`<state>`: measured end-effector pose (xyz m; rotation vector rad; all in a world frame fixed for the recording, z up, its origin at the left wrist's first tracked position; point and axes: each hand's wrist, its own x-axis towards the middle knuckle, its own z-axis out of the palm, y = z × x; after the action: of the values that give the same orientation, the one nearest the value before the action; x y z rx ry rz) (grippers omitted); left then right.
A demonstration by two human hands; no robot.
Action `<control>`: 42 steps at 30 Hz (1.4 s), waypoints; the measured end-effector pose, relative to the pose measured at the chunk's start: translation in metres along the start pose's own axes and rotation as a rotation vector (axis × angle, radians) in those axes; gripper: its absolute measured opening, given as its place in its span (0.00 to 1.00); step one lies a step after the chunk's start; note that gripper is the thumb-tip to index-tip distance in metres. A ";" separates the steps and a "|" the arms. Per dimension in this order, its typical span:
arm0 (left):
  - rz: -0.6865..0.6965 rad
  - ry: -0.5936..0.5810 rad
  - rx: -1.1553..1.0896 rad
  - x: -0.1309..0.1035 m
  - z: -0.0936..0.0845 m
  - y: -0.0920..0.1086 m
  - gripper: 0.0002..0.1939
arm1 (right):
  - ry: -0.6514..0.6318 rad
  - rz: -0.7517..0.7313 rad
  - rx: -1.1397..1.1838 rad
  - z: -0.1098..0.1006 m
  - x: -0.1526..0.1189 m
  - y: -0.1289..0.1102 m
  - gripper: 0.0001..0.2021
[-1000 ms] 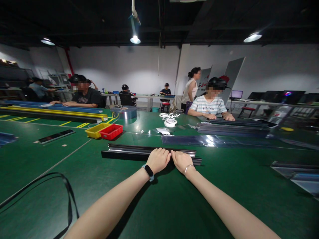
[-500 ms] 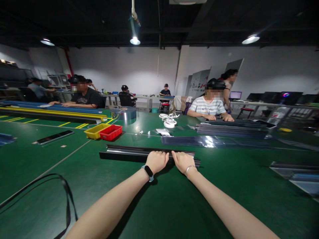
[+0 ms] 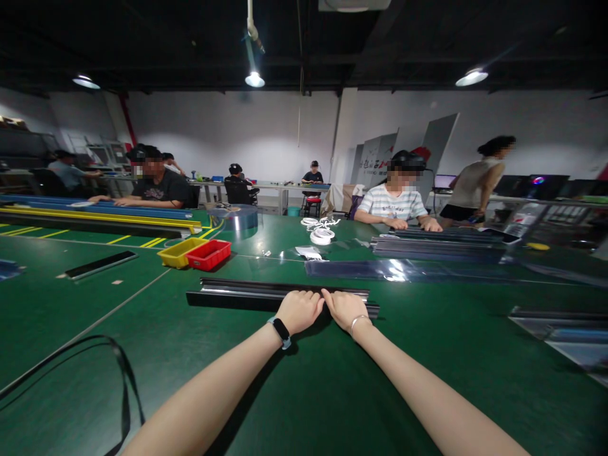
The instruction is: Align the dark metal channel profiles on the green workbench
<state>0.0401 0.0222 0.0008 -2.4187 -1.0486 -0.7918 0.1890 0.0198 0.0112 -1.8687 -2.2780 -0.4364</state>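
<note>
A long black channel-shaped profile lies crosswise on the green table in front of me. My left hand, with a watch at the wrist, is closed over its right half. Close beside it my right hand, with a bracelet, grips the same profile nearer its right end. The two thumbs almost meet. Fingertips of both hands are hidden behind the profile.
Yellow and red bins stand behind the profile, left of centre. A phone-like black slab lies farther left. Clear film strips and white coils lie beyond. A black strap is at lower left. People sit across the table.
A person standing in the right background has moved right. The view has shifted slightly; my hands keep the same grip on the profile.
</note>
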 end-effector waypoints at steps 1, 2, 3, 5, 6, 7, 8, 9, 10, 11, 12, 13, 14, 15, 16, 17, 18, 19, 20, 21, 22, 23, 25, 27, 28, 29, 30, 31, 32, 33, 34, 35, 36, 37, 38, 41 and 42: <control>-0.002 -0.009 0.004 0.000 0.001 0.000 0.16 | -0.007 -0.012 -0.010 0.000 0.001 0.001 0.30; -0.002 -0.017 0.008 -0.001 0.002 -0.001 0.16 | -0.014 -0.024 -0.018 0.000 0.002 0.002 0.30; -0.001 -0.021 0.012 -0.001 0.003 -0.001 0.16 | -0.022 -0.034 -0.023 0.000 0.002 0.002 0.30; 0.000 -0.022 0.017 -0.001 0.003 -0.001 0.17 | -0.031 -0.047 -0.025 0.000 0.003 0.004 0.29; 0.000 -0.020 0.019 0.000 0.003 -0.001 0.17 | -0.033 -0.050 -0.026 0.000 0.003 0.004 0.28; -0.003 -0.017 0.023 0.000 0.003 -0.001 0.17 | -0.034 -0.053 -0.027 0.000 0.003 0.004 0.27; -0.010 -0.015 0.028 0.000 0.003 0.000 0.17 | -0.031 -0.050 -0.027 0.000 0.002 0.004 0.27; -0.022 -0.014 0.035 0.001 0.003 0.000 0.18 | -0.024 -0.042 -0.027 0.000 0.002 0.004 0.28; -0.036 -0.014 0.042 0.001 0.003 0.000 0.18 | -0.012 -0.032 -0.028 0.000 0.001 0.003 0.28; -0.052 -0.014 0.047 0.001 0.003 0.000 0.19 | 0.005 -0.023 -0.031 0.000 0.000 0.003 0.28; -0.070 -0.015 0.051 0.001 0.003 0.000 0.19 | 0.023 -0.011 -0.035 0.000 -0.001 0.003 0.28; -0.089 -0.015 0.054 0.001 0.003 0.000 0.19 | 0.042 0.001 -0.040 0.000 -0.001 0.002 0.28; -0.109 -0.014 0.057 0.000 0.004 0.000 0.20 | 0.061 0.017 -0.044 -0.001 -0.002 0.002 0.28; -0.127 -0.013 0.060 0.000 0.004 -0.001 0.20 | 0.077 0.031 -0.048 -0.001 -0.002 0.002 0.29; -0.145 -0.011 0.065 -0.001 0.004 -0.001 0.20 | 0.091 0.048 -0.049 -0.001 -0.003 0.002 0.29; -0.160 -0.010 0.070 -0.001 0.004 -0.001 0.20 | 0.103 0.065 -0.046 0.000 -0.003 0.002 0.30; -0.171 -0.009 0.074 -0.001 0.004 -0.002 0.20 | 0.109 0.080 -0.041 0.000 -0.003 0.002 0.30; -0.173 -0.008 0.076 -0.001 0.003 -0.002 0.20 | 0.108 0.094 -0.033 0.001 -0.003 0.002 0.30; -0.165 -0.004 0.074 0.000 0.002 -0.001 0.19 | 0.101 0.108 -0.022 0.001 -0.003 0.002 0.31; -0.147 0.002 0.068 0.000 0.001 -0.001 0.19 | 0.088 0.118 -0.012 0.002 -0.003 0.002 0.31; -0.122 0.010 0.060 0.001 0.000 -0.001 0.18 | 0.074 0.123 -0.003 0.003 -0.003 0.003 0.32; -0.091 0.017 0.050 0.001 -0.001 -0.001 0.17 | 0.061 0.121 0.004 0.003 -0.003 0.003 0.32; -0.032 0.020 0.031 0.002 -0.003 0.000 0.16 | 0.040 0.103 0.008 0.004 -0.002 0.004 0.32; 0.006 0.003 0.021 0.002 -0.002 0.000 0.16 | 0.025 0.069 0.005 0.004 -0.002 0.005 0.32; 0.018 -0.010 0.020 0.001 -0.001 0.001 0.16 | 0.019 0.053 0.002 0.004 -0.002 0.006 0.32; 0.023 -0.020 0.021 0.001 0.000 0.001 0.16 | 0.015 0.038 -0.001 0.004 -0.001 0.007 0.31; 0.024 -0.028 0.024 0.001 0.001 0.001 0.16 | 0.012 0.025 -0.003 0.005 -0.001 0.007 0.31; 0.024 -0.034 0.028 0.000 0.002 0.000 0.16 | 0.011 0.016 -0.004 0.005 0.000 0.008 0.31; 0.022 -0.037 0.032 0.000 0.003 0.001 0.16 | 0.012 0.010 -0.005 0.005 0.000 0.009 0.30; 0.019 -0.039 0.038 0.000 0.003 0.001 0.16 | 0.012 0.007 -0.005 0.005 0.000 0.009 0.30; 0.014 -0.039 0.043 0.001 0.004 0.001 0.17 | 0.013 0.004 -0.005 0.005 0.001 0.009 0.30; 0.006 -0.038 0.049 0.001 0.005 0.001 0.17 | 0.015 0.001 -0.006 0.005 0.001 0.009 0.29; -0.007 -0.036 0.055 0.001 0.005 0.001 0.17 | 0.020 0.000 -0.008 0.004 0.000 0.009 0.29; -0.026 -0.034 0.061 0.002 0.006 0.001 0.18 | 0.027 0.001 -0.010 0.004 0.000 0.009 0.29; -0.051 -0.031 0.067 0.002 0.007 0.001 0.18 | 0.035 0.003 -0.013 0.004 -0.001 0.008 0.29; -0.143 -0.009 0.083 0.001 0.007 -0.001 0.19 | 0.082 0.032 -0.023 0.002 -0.003 0.005 0.29; -0.164 -0.002 0.087 0.001 0.006 -0.002 0.19 | 0.096 0.047 -0.025 0.002 -0.003 0.004 0.30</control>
<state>0.0413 0.0275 -0.0032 -2.2835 -1.2679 -0.7794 0.1941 0.0182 0.0085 -1.8668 -2.1722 -0.5379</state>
